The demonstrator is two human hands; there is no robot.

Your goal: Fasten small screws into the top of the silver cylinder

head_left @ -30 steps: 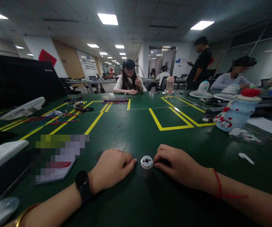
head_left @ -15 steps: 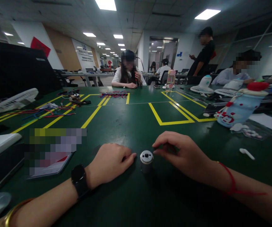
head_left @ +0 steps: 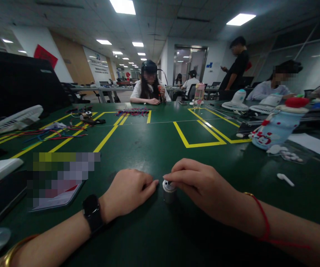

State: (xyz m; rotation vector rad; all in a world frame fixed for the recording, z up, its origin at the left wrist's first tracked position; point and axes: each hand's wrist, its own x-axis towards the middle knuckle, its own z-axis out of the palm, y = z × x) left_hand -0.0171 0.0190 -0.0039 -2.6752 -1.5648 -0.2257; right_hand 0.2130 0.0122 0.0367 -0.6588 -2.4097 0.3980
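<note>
A small grey metal cylinder (head_left: 169,195) with a silver top stands upright on the green table (head_left: 137,148). My right hand (head_left: 200,185) reaches over it from the right, its fingers together at the cylinder's top and partly covering it. Whether the fingertips pinch anything there is too small to tell. To the left of the cylinder, my left hand (head_left: 129,191) rests on the table with its fingers curled under, the thumb pointing at the cylinder without touching it. Nothing shows in the left hand.
A phone-like flat object (head_left: 56,198) lies at left. Cables (head_left: 56,134) and a white fan (head_left: 15,120) are behind it. At right are a blue bottle (head_left: 277,128), a white earbud (head_left: 286,179) and paper (head_left: 316,146). A person (head_left: 149,87) sits across the table.
My right hand has moved left, and its fingers have come together over the cylinder's top. My left hand keeps its place beside the cylinder. The view has shifted slightly.
</note>
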